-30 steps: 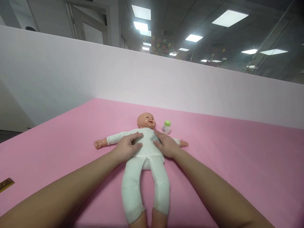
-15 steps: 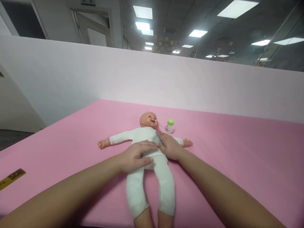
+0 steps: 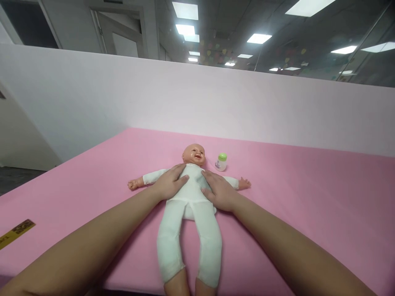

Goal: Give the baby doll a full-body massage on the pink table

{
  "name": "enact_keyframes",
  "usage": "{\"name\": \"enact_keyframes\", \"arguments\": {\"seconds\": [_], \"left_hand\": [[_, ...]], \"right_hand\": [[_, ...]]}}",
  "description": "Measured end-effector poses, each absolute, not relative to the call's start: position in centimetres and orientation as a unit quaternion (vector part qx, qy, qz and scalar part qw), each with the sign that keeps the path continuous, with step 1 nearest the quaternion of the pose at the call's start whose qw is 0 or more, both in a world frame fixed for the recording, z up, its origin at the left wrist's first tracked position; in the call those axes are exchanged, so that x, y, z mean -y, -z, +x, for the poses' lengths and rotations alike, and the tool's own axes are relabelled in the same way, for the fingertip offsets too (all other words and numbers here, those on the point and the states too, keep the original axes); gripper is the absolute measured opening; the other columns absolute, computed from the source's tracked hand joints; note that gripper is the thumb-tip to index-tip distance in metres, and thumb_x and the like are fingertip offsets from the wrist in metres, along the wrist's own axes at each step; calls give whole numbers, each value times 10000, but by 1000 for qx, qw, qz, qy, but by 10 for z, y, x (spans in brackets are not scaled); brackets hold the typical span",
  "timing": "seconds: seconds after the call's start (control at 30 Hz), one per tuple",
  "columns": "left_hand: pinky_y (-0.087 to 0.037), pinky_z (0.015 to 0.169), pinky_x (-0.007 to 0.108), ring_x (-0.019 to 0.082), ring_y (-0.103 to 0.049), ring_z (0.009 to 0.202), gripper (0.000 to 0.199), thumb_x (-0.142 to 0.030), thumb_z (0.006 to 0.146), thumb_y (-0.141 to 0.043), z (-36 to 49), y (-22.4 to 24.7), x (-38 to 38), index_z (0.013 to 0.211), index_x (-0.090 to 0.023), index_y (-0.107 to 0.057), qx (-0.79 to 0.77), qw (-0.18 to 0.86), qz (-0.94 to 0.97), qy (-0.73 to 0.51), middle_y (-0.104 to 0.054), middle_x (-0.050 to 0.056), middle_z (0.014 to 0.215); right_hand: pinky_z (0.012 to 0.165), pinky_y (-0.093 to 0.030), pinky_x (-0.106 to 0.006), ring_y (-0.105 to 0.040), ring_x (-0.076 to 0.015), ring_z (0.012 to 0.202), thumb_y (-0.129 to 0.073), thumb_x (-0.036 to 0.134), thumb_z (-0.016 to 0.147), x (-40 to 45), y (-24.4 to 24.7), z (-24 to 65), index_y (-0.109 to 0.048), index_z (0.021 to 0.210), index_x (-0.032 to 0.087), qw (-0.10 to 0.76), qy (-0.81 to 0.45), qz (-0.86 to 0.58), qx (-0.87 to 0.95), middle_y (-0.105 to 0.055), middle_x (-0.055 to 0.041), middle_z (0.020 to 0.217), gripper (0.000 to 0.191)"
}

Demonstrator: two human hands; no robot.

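A baby doll (image 3: 194, 187) in a white cloth suit lies on its back, arms stretched out to the sides. Its bare plastic head points away from me, and its lower legs run out of view at the bottom. My left hand (image 3: 171, 181) rests flat against the left side of the doll's chest, fingers stretched toward the shoulder. On the opposite side of the chest lies my right hand (image 3: 219, 190), also flat with its thumb apart from the fingers. Between the two hands the middle of the torso shows.
A small jar (image 3: 221, 162) with a green lid stands right of the doll's head. Under everything is a pink padded surface (image 3: 293, 205), with a white low wall (image 3: 216, 102) behind it. A yellow label (image 3: 17, 233) sticks to the surface at the left.
My left hand has moved from the doll's belly up and left to the side of its chest. The doll's legs have shifted slightly left. My right hand stays nearly in place.
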State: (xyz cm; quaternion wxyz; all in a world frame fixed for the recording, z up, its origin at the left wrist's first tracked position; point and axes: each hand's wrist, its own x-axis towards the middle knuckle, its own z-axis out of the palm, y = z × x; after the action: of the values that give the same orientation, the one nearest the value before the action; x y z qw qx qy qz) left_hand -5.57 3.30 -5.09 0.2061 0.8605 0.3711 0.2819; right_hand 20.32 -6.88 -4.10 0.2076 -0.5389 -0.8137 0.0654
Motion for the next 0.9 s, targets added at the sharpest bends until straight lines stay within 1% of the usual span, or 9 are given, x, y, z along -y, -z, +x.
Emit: {"name": "enact_keyframes", "arguments": {"seconds": [0.13,0.27,0.33,0.4,0.5,0.63,0.73,0.8,0.9], "left_hand": [[-368,1233,493,335,-541,1425,649,-590,1058,-383,-59,47,-31,1508,-166,-578,-395,207,843,-301,-588,138,1531],[-406,1206,464,313,-572,1391,584,-565,1069,-377,-61,44,-26,1460,-207,-622,-374,231,841,-314,-630,100,1489],[-420,1194,461,311,-581,1379,559,-553,1068,-388,-61,43,-25,1451,-227,-632,-372,235,840,-317,-640,85,1478],[-419,1196,469,315,-581,1379,555,-547,1067,-394,-60,43,-23,1461,-232,-624,-379,234,839,-312,-637,81,1481],[-403,1212,481,322,-565,1398,573,-542,1068,-396,-59,43,-22,1489,-210,-597,-388,223,841,-304,-624,93,1498],[-371,1237,497,322,-523,1444,597,-523,1079,-369,-57,45,-20,1522,-170,-558,-377,201,860,-278,-578,115,1547],[-353,1249,510,328,-467,1493,643,-526,1081,-355,-56,46,-20,1576,-138,-493,-379,190,870,-251,-510,138,1603],[-332,1265,504,322,-426,1523,669,-524,1085,-339,-55,47,-20,1607,-119,-444,-379,178,877,-234,-461,145,1639],[-303,1287,481,301,-374,1557,679,-508,1096,-300,-54,47,-17,1627,-99,-404,-374,153,889,-215,-412,145,1668]], "right_hand": [[1235,-344,-623,-389,-391,1535,-581,507,995,84,31,201,-355,1654,183,199,-63,-539,816,-397,-175,1677,769],[1290,-210,-638,-368,-360,1554,-569,400,990,107,13,189,-483,1589,219,227,-13,-472,852,-384,-139,1691,631],[1315,-180,-583,-421,-307,1533,-524,372,1011,121,4,177,-566,1521,258,248,-30,-388,887,-469,-91,1647,524],[1324,-207,-496,-475,-252,1503,-485,395,1033,136,-1,162,-599,1486,287,247,-89,-295,919,-571,-45,1571,480],[1338,-151,-449,-456,-234,1519,-462,532,1052,154,-1,143,-592,1494,330,221,-165,-224,935,-592,-9,1551,503],[1337,-119,-464,-358,-263,1576,-549,706,985,150,5,139,-505,1575,306,200,-195,-248,927,-451,-49,1661,715],[1326,-61,-559,-222,-324,1623,-567,742,963,126,7,152,-412,1636,287,158,-177,-306,922,-307,-90,1727,827],[1311,-4,-617,-153,-345,1636,-518,733,994,107,9,164,-334,1668,302,141,-150,-358,911,-224,-87,1750,821],[1319,-34,-606,-111,-319,1646,-435,699,1044,84,14,182,-262,1690,306,138,-124,-444,877,-166,-63,1766,776]]}}
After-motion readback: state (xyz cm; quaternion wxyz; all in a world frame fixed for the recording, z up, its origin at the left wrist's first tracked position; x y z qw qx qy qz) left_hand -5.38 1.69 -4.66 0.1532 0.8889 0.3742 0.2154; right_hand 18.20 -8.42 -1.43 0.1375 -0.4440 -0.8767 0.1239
